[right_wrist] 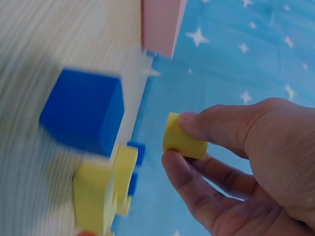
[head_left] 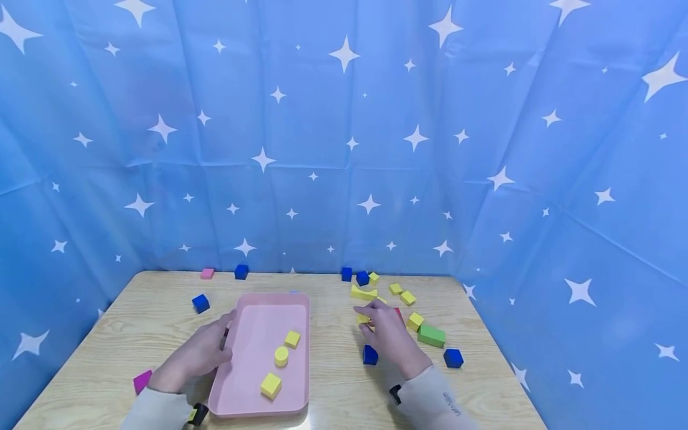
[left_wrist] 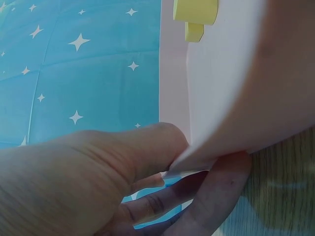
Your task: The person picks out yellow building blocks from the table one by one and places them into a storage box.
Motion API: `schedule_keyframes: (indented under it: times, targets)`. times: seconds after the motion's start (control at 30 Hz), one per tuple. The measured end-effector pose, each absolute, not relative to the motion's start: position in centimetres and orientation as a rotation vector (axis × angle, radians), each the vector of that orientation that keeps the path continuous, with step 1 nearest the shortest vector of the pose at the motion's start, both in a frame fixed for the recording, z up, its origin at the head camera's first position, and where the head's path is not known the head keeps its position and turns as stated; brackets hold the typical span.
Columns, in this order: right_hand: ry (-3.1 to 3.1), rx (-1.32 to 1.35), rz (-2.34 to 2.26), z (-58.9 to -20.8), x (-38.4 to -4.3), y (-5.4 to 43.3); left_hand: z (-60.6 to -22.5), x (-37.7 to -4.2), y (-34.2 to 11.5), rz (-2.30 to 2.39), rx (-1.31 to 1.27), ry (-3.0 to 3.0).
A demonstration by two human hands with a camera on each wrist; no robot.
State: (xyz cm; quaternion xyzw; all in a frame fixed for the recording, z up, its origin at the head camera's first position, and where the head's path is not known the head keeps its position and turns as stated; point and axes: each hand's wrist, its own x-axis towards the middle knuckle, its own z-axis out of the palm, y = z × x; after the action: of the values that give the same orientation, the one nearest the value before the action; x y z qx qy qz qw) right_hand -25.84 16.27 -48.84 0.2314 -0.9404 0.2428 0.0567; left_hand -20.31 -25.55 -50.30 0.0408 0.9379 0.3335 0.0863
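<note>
My left hand (head_left: 201, 349) grips the left wall of a pink tray (head_left: 255, 325), thumb inside the rim and fingers outside. In the tray lie a yellow cylinder (head_left: 281, 357) and two yellow blocks (head_left: 271, 386). Over the right side of the table, my right hand (head_left: 391, 337) pinches a small yellow block (right_wrist: 183, 140) between thumb and fingertips. The right wrist view shows that block held clear of the table. Close by are a dark blue block (head_left: 369, 355) and a yellow arch-like block (head_left: 364, 292). A red block (head_left: 398, 313) is mostly hidden behind the right hand.
Right of the right hand lie a green block (head_left: 432, 335), a blue block (head_left: 454, 358) and several yellow blocks (head_left: 408, 298). Blue blocks (head_left: 346, 274) stand along the back edge. Left of the tray are blue (head_left: 201, 303), pink (head_left: 207, 273) and magenta (head_left: 142, 382) blocks. A starry blue curtain (head_left: 322, 119) encloses the table.
</note>
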Motion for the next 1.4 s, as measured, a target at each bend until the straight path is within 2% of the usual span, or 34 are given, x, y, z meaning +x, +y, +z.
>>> schedule_keyframes:
  times: [0.83, 1.1, 1.4]
  targets:
    - [-2.948, 1.044, 0.666, -47.8, -22.0, 7.1, -50.3, -20.3, -25.5, 0.969, 0.107, 2.807]
    - [-2.888, 1.224, 0.614, -48.2, -21.2, 5.7, -50.4, -20.4, -25.6, 0.951, 0.11, 2.811]
    - [-2.865, 1.312, 0.568, -48.5, -20.6, 5.2, -50.3, -20.4, -25.6, 0.952, 0.13, 2.818]
